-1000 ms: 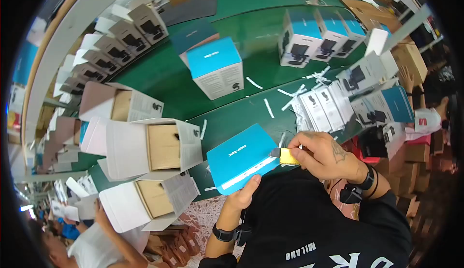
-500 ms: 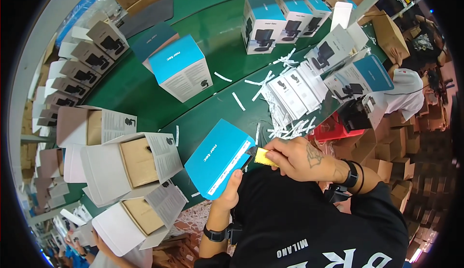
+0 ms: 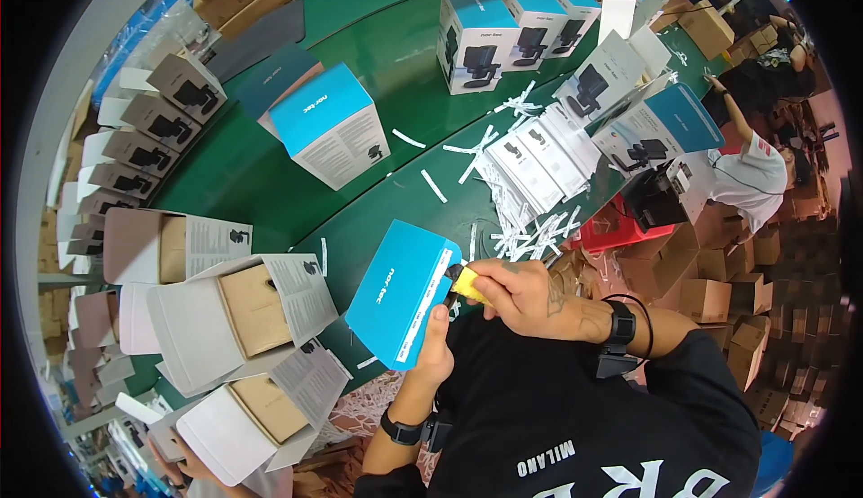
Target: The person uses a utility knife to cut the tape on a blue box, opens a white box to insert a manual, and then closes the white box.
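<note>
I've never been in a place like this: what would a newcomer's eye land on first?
Probably the bright blue box near the middle, gripped by the left hand, with a yellow tool in the right hand by its right edge. Next would come the white strips scattered over the green table beyond, and the open white boxes at the left.

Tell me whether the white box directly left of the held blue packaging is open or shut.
Open: the white box has its wide flap folded out, and the brown insert shows inside.
</note>
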`<control>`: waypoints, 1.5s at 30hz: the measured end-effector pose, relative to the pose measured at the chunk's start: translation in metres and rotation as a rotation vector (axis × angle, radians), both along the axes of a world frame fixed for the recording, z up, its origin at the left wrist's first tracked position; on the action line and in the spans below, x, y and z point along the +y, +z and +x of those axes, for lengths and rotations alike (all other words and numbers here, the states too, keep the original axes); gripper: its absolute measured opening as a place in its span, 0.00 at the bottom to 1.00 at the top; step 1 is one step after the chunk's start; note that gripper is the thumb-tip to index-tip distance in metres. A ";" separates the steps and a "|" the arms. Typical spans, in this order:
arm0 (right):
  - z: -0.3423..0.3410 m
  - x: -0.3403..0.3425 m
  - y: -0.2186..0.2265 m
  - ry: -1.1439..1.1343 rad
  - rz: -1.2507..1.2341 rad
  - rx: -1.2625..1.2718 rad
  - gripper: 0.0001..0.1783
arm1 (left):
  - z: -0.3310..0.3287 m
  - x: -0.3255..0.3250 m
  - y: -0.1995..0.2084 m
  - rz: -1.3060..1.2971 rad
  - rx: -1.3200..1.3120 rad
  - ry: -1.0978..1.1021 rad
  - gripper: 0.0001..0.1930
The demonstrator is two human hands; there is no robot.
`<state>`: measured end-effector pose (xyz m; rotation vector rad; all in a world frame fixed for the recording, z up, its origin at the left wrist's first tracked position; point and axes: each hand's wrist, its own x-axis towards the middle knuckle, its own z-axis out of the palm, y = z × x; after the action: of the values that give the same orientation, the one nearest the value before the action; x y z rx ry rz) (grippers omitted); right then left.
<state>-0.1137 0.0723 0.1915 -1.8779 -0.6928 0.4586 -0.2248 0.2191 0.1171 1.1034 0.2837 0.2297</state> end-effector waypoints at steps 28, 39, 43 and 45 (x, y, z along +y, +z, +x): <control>0.092 -0.076 0.025 0.766 -0.124 0.126 0.22 | -0.003 0.015 0.004 0.282 0.027 0.012 0.19; 0.075 0.015 0.004 0.343 0.110 -0.347 0.31 | 0.008 0.035 0.025 0.071 -0.007 0.051 0.20; 0.073 0.023 -0.014 0.387 0.163 -0.415 0.29 | 0.004 0.023 0.030 -0.072 0.072 0.087 0.21; 0.068 0.021 -0.025 0.389 0.148 -0.447 0.29 | -0.010 0.025 0.040 -0.186 0.167 0.023 0.21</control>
<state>-0.0454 0.0930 0.1666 -1.7194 -1.3664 0.2181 -0.2351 0.2441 0.1573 0.9367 0.4582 0.1283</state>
